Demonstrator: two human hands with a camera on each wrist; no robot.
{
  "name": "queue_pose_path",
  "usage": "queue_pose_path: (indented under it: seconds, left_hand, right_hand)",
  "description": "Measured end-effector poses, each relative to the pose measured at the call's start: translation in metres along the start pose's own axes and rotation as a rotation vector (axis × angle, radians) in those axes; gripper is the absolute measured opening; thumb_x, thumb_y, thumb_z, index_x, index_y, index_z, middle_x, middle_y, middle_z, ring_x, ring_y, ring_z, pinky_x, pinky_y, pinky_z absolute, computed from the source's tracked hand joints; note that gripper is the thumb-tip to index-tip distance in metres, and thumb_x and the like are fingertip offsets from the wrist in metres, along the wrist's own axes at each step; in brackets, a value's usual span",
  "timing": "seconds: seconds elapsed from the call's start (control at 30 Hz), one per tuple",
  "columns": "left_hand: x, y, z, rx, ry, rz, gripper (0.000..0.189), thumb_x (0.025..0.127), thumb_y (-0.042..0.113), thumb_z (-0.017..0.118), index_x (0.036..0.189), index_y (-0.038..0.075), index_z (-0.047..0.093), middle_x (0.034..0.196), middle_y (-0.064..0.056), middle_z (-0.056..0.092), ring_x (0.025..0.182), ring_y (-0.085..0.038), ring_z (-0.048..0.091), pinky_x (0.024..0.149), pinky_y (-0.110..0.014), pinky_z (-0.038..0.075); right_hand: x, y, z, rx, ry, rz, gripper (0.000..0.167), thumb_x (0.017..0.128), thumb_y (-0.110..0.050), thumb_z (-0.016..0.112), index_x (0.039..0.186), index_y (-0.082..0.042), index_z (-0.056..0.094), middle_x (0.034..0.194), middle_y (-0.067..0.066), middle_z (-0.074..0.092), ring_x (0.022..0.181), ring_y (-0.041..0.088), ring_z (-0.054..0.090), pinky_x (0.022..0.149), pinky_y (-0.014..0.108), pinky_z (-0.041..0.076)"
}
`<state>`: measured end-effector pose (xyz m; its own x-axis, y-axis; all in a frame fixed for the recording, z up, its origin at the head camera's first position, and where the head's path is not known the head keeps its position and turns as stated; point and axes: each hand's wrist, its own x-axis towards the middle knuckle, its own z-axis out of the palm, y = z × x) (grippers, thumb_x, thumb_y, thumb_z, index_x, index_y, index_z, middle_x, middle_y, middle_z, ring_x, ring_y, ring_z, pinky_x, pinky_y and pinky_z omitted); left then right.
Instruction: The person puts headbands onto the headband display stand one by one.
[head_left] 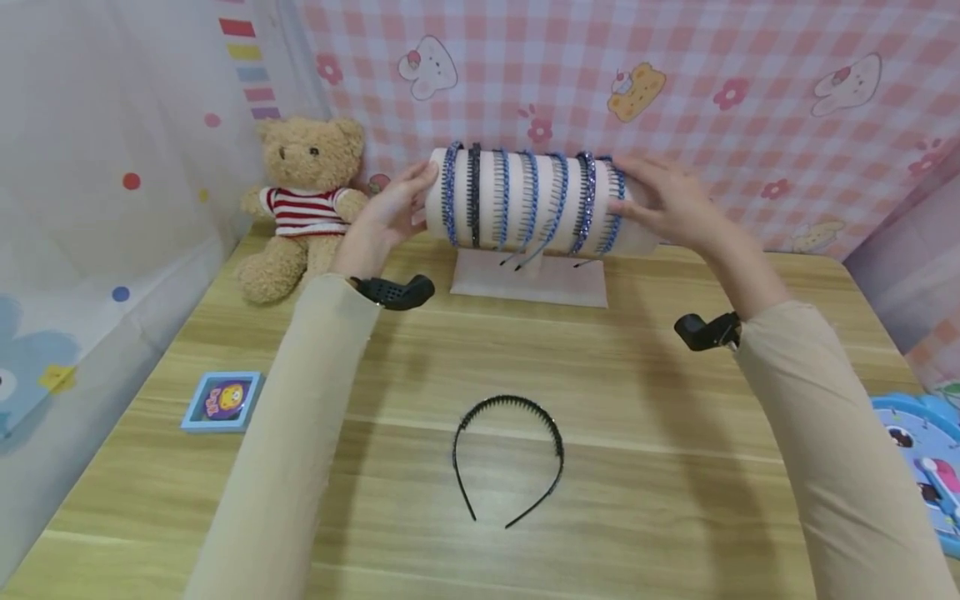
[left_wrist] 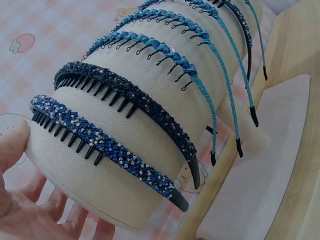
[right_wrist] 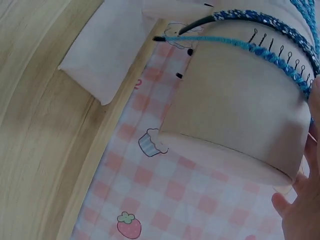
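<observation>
A cream padded headband stand (head_left: 487, 196) lies crosswise at the back of the table, on a flat pale base (head_left: 487, 279). Several toothed headbands go round its roll: a blue glittery headband (left_wrist: 102, 142) at the left end, then a black glittery headband (left_wrist: 145, 97), then blue ones. My left hand (head_left: 390, 212) grips the roll's left end, thumb at its edge. At the other end, my right hand (head_left: 671, 200) holds the rightmost blue braided headband (right_wrist: 280, 60), thumb in front and fingers over the top. A black toothed headband (head_left: 512, 401) lies on the table in front.
A teddy bear (head_left: 311, 167) in a striped shirt sits left of the stand. Nearer on the left lies a small blue-framed box (head_left: 255, 392). A blue toy (head_left: 911, 417) is at the table's right edge. Behind hangs a pink checked cloth (head_left: 525, 50).
</observation>
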<state>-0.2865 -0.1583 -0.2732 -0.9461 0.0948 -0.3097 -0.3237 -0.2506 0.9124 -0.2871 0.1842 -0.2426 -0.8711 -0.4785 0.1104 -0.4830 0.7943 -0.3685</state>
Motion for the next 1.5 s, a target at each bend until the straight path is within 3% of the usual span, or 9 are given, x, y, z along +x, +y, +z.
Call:
queue_pose_path:
  seconds: [0.2, 0.3, 0.5, 0.57, 0.67, 0.87, 0.97, 1.27, 1.5]
  left_hand:
    - [-0.001, 0.000, -0.002, -0.003, -0.013, 0.022, 0.057, 0.092, 0.035, 0.050, 0.144, 0.028, 0.025, 0.090, 0.009, 0.049, 0.080, -0.006, 0.043, 0.088, -0.028, 0.029]
    - [-0.001, -0.001, -0.001, -0.012, -0.033, 0.020, 0.057, 0.093, 0.035, 0.049, 0.144, 0.028, 0.024, 0.078, 0.009, 0.050, 0.068, -0.007, 0.043, 0.080, -0.025, 0.031]
    - [-0.001, -0.002, 0.000, -0.021, -0.031, 0.024, 0.057, 0.092, 0.035, 0.049, 0.143, 0.028, 0.025, 0.077, 0.010, 0.049, 0.064, -0.007, 0.041, 0.074, -0.023, 0.031]
    - [-0.002, -0.001, 0.000, -0.024, -0.022, 0.021, 0.057, 0.092, 0.035, 0.050, 0.143, 0.028, 0.025, 0.084, 0.010, 0.050, 0.070, -0.007, 0.041, 0.079, -0.025, 0.031]
    - [-0.002, -0.001, -0.001, -0.011, -0.027, 0.022, 0.057, 0.092, 0.035, 0.050, 0.143, 0.028, 0.026, 0.081, 0.011, 0.050, 0.069, -0.006, 0.042, 0.078, -0.025, 0.031]
    - [-0.003, -0.002, -0.001, -0.023, -0.038, 0.020, 0.057, 0.092, 0.035, 0.050, 0.143, 0.027, 0.027, 0.062, 0.008, 0.041, 0.053, -0.009, 0.034, 0.070, -0.024, 0.031]
    - [-0.003, -0.002, 0.000, -0.036, -0.037, 0.023, 0.056, 0.092, 0.035, 0.050, 0.142, 0.027, 0.027, 0.061, 0.007, 0.039, 0.052, -0.010, 0.033, 0.069, -0.024, 0.030]
    - [-0.001, 0.000, 0.000, 0.013, -0.002, 0.020, 0.057, 0.092, 0.035, 0.050, 0.144, 0.028, 0.025, 0.087, 0.008, 0.045, 0.077, -0.007, 0.040, 0.089, -0.029, 0.028]
    - [-0.002, -0.001, 0.001, -0.005, -0.016, 0.010, 0.057, 0.092, 0.036, 0.050, 0.143, 0.029, 0.025, 0.078, 0.009, 0.045, 0.067, -0.007, 0.039, 0.072, -0.023, 0.030]
  right_hand:
    - [0.001, -0.008, 0.000, -0.044, -0.029, 0.007, 0.070, 0.091, -0.050, 0.045, 0.147, -0.019, 0.016, 0.151, 0.013, 0.019, 0.139, 0.040, 0.012, 0.111, 0.056, 0.002]
    - [-0.004, -0.009, 0.001, -0.006, 0.038, -0.031, 0.079, 0.090, -0.047, 0.051, 0.148, -0.019, 0.006, 0.154, 0.010, 0.008, 0.141, 0.036, 0.003, 0.111, 0.055, -0.001]
    - [-0.020, -0.029, 0.029, 0.005, 0.268, -0.395, 0.074, 0.074, -0.025, 0.076, 0.136, -0.007, 0.039, 0.143, 0.021, 0.028, 0.133, 0.038, 0.022, 0.110, 0.053, 0.014]
    - [-0.025, -0.042, 0.045, -0.015, 0.231, -0.498, 0.063, 0.071, -0.023, 0.078, 0.125, -0.005, 0.051, 0.135, 0.021, 0.039, 0.126, 0.037, 0.033, 0.105, 0.052, 0.024]
    - [-0.034, -0.060, 0.071, -0.012, 0.036, -0.552, 0.051, 0.073, -0.028, 0.076, 0.116, -0.006, 0.059, 0.123, 0.017, 0.050, 0.115, 0.031, 0.045, 0.099, 0.046, 0.036]
    - [-0.051, -0.075, 0.117, 0.094, -0.551, -0.366, 0.052, 0.080, -0.036, 0.069, 0.119, -0.005, 0.054, 0.115, 0.011, 0.053, 0.104, 0.025, 0.054, 0.089, 0.037, 0.046]
    - [-0.057, -0.074, 0.132, 0.129, -0.693, -0.318, 0.045, 0.081, -0.029, 0.069, 0.115, -0.003, 0.052, 0.105, 0.010, 0.057, 0.095, 0.020, 0.055, 0.081, 0.029, 0.047]
    - [-0.063, -0.059, 0.135, 0.068, -0.701, -0.194, 0.037, 0.081, -0.003, 0.061, 0.115, 0.007, 0.050, 0.106, 0.016, 0.058, 0.098, 0.025, 0.056, 0.085, 0.033, 0.047]
    - [-0.068, -0.019, 0.097, 0.041, -0.674, -0.089, 0.031, 0.083, -0.005, 0.057, 0.108, 0.012, 0.053, 0.091, 0.017, 0.058, 0.068, 0.019, 0.060, 0.070, 0.034, 0.052]
